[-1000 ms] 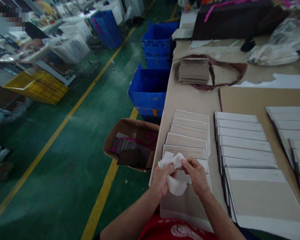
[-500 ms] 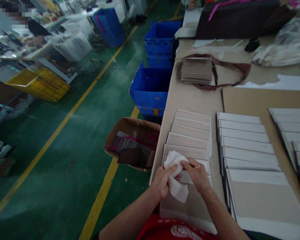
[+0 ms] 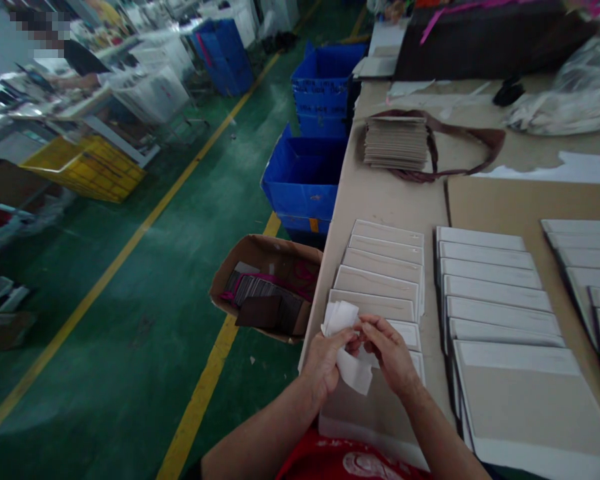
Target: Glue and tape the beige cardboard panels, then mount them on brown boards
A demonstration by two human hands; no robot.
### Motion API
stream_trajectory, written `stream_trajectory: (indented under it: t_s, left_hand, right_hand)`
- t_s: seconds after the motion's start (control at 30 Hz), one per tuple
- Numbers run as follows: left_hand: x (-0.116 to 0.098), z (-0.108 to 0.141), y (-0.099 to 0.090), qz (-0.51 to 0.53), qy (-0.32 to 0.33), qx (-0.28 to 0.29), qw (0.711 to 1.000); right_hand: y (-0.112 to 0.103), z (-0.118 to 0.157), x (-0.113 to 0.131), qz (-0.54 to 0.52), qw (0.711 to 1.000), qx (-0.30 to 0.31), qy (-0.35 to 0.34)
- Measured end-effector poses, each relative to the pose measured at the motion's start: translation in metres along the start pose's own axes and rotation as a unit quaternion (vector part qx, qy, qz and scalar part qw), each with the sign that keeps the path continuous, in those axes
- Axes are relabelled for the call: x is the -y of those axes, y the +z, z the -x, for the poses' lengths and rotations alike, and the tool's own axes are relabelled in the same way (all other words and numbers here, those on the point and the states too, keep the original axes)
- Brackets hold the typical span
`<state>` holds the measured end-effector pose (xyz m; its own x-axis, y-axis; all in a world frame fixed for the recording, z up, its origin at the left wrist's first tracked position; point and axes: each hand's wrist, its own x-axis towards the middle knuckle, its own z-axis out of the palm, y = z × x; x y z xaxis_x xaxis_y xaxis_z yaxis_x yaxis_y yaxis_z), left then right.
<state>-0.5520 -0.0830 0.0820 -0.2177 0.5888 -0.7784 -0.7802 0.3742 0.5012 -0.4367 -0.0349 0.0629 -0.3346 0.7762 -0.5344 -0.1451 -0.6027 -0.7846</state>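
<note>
Some thin white sheets [image 3: 355, 372], folded or crumpled, are gripped in my left hand [image 3: 325, 360], with one part sticking up above the fingers and another hanging below. My right hand [image 3: 390, 353] is beside them with its fingertips pinched together close to my left fingers; whether a sheet is between those tips is too small to tell. Beneath both hands lies a row of overlapping beige panels with white borders [image 3: 380, 287]. A second row of overlapping panels [image 3: 500, 303] lies to the right.
At the table's [image 3: 380, 193] left edge stands an open cardboard box [image 3: 240, 257] on the floor, with blue bins [image 3: 303, 193] beyond. Farther up the table are a stack of small boards [image 3: 396, 143] and a brown strap [image 3: 490, 141]. Another person's arm [image 3: 80, 60] shows at the far left.
The white sheets have bunched more narrowly in my left hand. My right fingertips have moved slightly left and no longer visibly pull at the upper part of the sheets.
</note>
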Motion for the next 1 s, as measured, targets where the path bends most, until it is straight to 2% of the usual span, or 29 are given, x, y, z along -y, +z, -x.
stream_trajectory:
  t_s: [0.23, 0.4, 0.5, 0.57, 0.67, 0.73, 0.8, 0.9, 1.0]
  left_hand:
    - [0.011, 0.0, 0.0, -0.035, -0.004, -0.028, 0.999]
    - [0.005, -0.001, -0.007, -0.008, 0.025, -0.016, 1.0]
    - [0.001, -0.002, -0.009, 0.004, 0.027, -0.014, 1.0]
    - [0.001, -0.002, -0.007, 0.005, 0.028, -0.012, 1.0]
    - [0.006, 0.001, -0.004, 0.02, 0.03, -0.017, 0.999]
    - [0.009, 0.003, -0.005, 0.014, 0.02, -0.018, 1.0]
    - [0.01, 0.004, -0.011, -0.006, 0.004, -0.021, 1.0]
    - [0.007, 0.004, -0.027, -0.035, -0.005, -0.031, 0.999]
    - [0.0, 0.002, -0.042, -0.062, 0.023, -0.038, 0.997]
  right_hand:
    - [0.008, -0.003, 0.0, 0.051, 0.998, -0.029, 0.013]
    - [-0.005, -0.008, -0.003, 0.115, 0.988, -0.084, -0.056]
    - [-0.005, -0.007, -0.005, 0.046, 0.991, -0.107, -0.062]
    - [0.001, -0.002, -0.008, -0.013, 0.997, -0.077, -0.031]
    - [0.012, 0.005, -0.014, -0.03, 0.999, -0.014, 0.009]
    - [0.015, 0.007, -0.015, -0.046, 0.999, -0.012, 0.013]
    - [0.011, 0.004, -0.009, -0.087, 0.995, -0.045, 0.003]
    - [-0.01, -0.003, 0.016, -0.129, 0.987, -0.089, -0.045]
    - [-0.035, -0.005, 0.048, -0.132, 0.982, -0.076, -0.114]
